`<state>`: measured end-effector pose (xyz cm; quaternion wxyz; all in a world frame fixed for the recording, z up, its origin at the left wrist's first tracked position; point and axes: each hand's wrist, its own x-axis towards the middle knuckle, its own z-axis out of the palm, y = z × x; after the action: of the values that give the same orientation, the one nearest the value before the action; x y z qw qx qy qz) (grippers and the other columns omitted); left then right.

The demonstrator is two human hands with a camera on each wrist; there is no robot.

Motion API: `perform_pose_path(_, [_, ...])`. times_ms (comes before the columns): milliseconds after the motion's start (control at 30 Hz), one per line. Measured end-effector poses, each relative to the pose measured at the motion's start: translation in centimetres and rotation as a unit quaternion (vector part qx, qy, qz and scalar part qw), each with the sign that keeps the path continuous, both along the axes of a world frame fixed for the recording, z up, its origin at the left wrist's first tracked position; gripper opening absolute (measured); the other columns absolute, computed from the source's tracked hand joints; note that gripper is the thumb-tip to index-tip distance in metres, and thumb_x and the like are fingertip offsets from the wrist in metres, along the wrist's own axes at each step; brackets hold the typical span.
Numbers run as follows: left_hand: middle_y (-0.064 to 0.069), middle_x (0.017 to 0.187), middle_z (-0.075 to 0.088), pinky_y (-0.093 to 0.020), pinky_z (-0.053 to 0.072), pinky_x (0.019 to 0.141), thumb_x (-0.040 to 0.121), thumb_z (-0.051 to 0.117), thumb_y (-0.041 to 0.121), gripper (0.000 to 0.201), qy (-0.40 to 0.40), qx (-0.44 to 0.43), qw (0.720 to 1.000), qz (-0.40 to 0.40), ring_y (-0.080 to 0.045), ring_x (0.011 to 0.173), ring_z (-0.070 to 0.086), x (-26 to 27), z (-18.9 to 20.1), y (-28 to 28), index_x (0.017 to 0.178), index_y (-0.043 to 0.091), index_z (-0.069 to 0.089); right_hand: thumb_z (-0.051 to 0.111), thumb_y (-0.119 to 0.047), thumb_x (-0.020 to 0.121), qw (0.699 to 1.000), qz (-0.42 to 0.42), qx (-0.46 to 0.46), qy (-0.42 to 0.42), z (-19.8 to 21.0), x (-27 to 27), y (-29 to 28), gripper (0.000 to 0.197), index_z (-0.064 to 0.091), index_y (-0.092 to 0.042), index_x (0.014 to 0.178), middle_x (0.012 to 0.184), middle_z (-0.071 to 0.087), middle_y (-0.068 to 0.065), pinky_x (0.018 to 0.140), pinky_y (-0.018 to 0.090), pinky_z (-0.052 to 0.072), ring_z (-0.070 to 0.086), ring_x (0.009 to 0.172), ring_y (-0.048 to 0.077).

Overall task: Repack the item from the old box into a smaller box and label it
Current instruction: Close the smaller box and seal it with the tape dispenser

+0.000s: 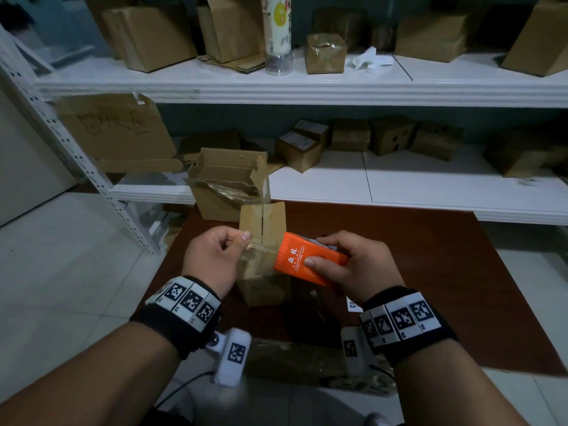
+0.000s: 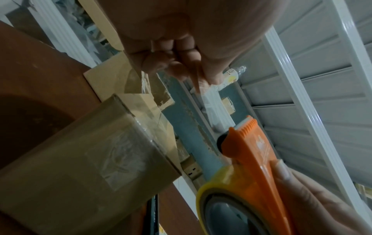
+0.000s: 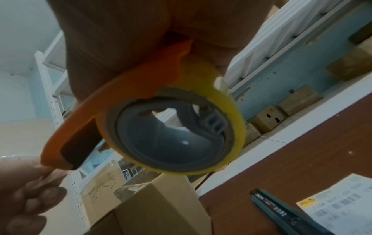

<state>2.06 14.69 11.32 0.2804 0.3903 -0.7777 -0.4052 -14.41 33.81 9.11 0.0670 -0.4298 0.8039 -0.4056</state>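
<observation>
A small cardboard box (image 1: 262,281) stands on the brown table (image 1: 415,272) with its far flaps (image 1: 262,224) upright. My right hand (image 1: 347,265) grips an orange tape dispenser (image 1: 307,259) just above the box; its yellowish tape roll (image 3: 175,133) shows in the right wrist view. My left hand (image 1: 215,253) pinches the free end of clear tape (image 1: 258,256) pulled out from the dispenser over the box (image 2: 80,162). The old, larger box (image 1: 229,186) sits open behind, with torn tape on it.
A shipping label (image 3: 342,200) and a dark pen-like tool (image 3: 286,211) lie on the table to the right. White shelves (image 1: 307,84) behind carry several cardboard boxes and a bottle (image 1: 278,32). A flattened cardboard piece (image 1: 301,361) lies at the table's near edge.
</observation>
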Motion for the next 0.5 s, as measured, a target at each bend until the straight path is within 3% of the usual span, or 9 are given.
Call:
perform_pose_path(100, [0.008, 0.078, 0.072, -0.023, 0.046, 0.065, 0.097, 0.063, 0.032, 0.021, 0.008, 0.009, 0.999, 0.033, -0.001, 0.072, 0.064, 0.5, 0.5, -0.6, 0.081, 0.022, 0.072, 0.066, -0.077, 0.068, 1.0, -0.017, 0.019, 0.002, -0.2, -0.7, 0.5, 0.06, 0.071, -0.036, 0.11, 0.103, 0.072, -0.017, 0.08, 0.03, 0.059, 0.067, 0.092, 0.0])
perform_pose_path(133, [0.008, 0.08, 0.072, -0.025, 0.045, 0.066, 0.097, 0.063, 0.033, 0.02, 0.006, 0.011, 0.999, 0.034, -0.003, 0.076, 0.064, 0.8, 0.7, -0.7, 0.083, 0.023, 0.072, 0.066, -0.078, 0.067, 0.999, -0.023, 0.024, -0.001, -0.3, -0.9, 0.7, 0.061, 0.072, -0.036, 0.11, 0.103, 0.072, -0.018, 0.08, 0.03, 0.059, 0.066, 0.092, 0.0])
perform_pose_path(500, [0.011, 0.083, 0.069, -0.019, 0.04, 0.066, 0.097, 0.063, 0.03, 0.017, -0.003, -0.008, 1.0, 0.02, -0.001, 0.081, 0.061, 1.5, 1.4, -0.8, 0.084, 0.022, 0.072, 0.065, -0.075, 0.068, 0.999, -0.011, 0.027, -0.013, 0.2, -0.4, 1.2, 0.06, 0.07, -0.036, 0.113, 0.101, 0.067, -0.022, 0.08, 0.024, 0.058, 0.065, 0.093, -0.003])
